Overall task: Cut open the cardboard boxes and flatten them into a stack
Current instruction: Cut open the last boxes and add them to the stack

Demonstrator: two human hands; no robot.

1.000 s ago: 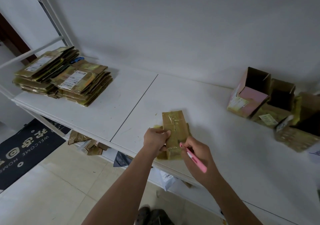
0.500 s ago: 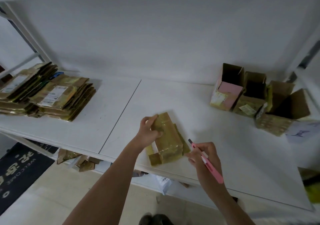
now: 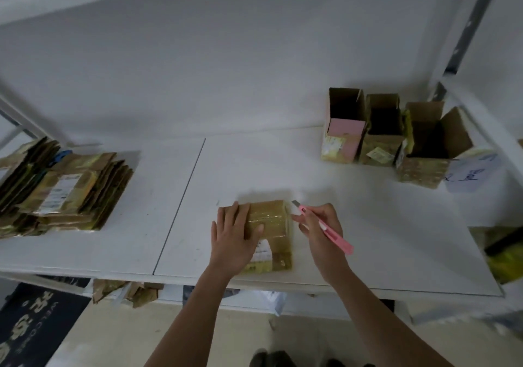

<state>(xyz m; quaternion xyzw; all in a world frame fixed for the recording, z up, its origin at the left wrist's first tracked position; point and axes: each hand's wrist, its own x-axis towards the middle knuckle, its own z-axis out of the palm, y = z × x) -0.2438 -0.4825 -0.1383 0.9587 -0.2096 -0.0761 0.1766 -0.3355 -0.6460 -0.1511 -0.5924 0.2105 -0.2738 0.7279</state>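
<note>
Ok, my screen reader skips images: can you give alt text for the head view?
A left hand presses a taped cardboard box flat on a white shelf while the right hand holds a pink utility knife beside it. Flattened boxes lie left, open boxes right.

Home storeroom: metal shelving, flattened cartons

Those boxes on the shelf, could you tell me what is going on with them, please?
A person is breaking down cardboard boxes. The left hand lies flat on a taped box on the white shelf, pressing it down. The right hand holds a pink cutter beside the box, blade out, not touching it. Flattened boxes sit stacked at the left; three open boxes stand at the right, not yet flattened.
</note>
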